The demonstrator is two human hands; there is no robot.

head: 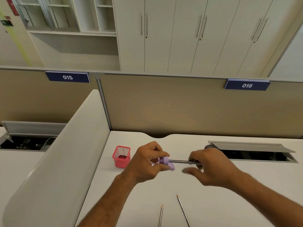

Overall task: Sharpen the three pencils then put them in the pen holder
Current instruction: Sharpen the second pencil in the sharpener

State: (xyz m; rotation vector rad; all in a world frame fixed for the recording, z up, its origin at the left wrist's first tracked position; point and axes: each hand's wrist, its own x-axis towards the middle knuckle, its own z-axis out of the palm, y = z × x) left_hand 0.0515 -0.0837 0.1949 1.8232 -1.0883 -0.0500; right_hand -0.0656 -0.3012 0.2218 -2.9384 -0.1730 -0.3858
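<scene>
My left hand (147, 163) grips a purple sharpener (164, 161) above the white desk (229, 194). A dark pencil (182, 161) runs level from the sharpener to my right hand (211, 167), whose thumb and fingers pinch its far end; the hand is blurred. Two more pencils lie on the desk near me, points facing away: one (161, 215) in the middle, one (183, 210) to its right. A red mesh pen holder (121, 156) stands upright left of my left hand, with nothing visible inside.
An open cable slot with a raised grey lid (252, 147) sits at the desk's back right. A curved white divider (65, 154) borders the desk on the left, a tan partition (180, 105) the back. Another cable slot (26, 143) lies on the neighbouring desk.
</scene>
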